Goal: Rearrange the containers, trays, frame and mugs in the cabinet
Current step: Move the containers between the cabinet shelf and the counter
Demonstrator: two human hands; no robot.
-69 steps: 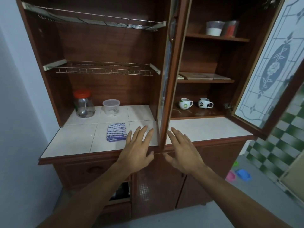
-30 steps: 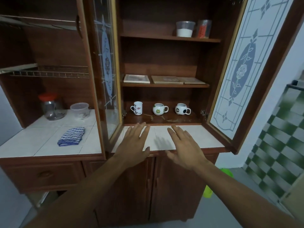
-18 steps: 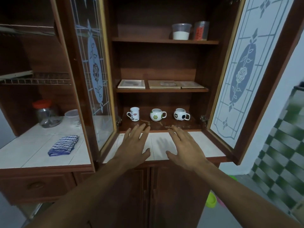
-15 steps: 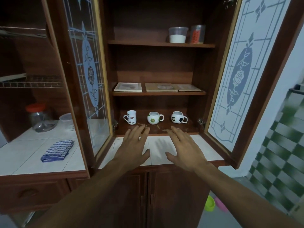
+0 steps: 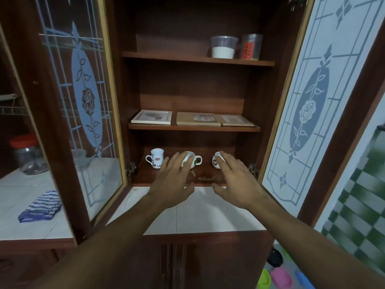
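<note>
Head view showed the left hand (image 5: 173,180) and right hand (image 5: 235,180) open-fingered, holding nothing, above three white ceramic mugs (image 5: 156,161) on the brown wooden cabinet's bottom shelf (image 5: 206,174), so rearranging seemed unstarted.

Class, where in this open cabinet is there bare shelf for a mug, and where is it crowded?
Bare: top shelf left of the containers. Crowded: middle shelf, filled by frame and trays; bottom shelf, three mugs, left hand, right hand.

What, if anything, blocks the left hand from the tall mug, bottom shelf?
Likely nothing, so yes: the left hand, open, is just right of the tall mug, nothing between, and the left door is swung clear.
</note>
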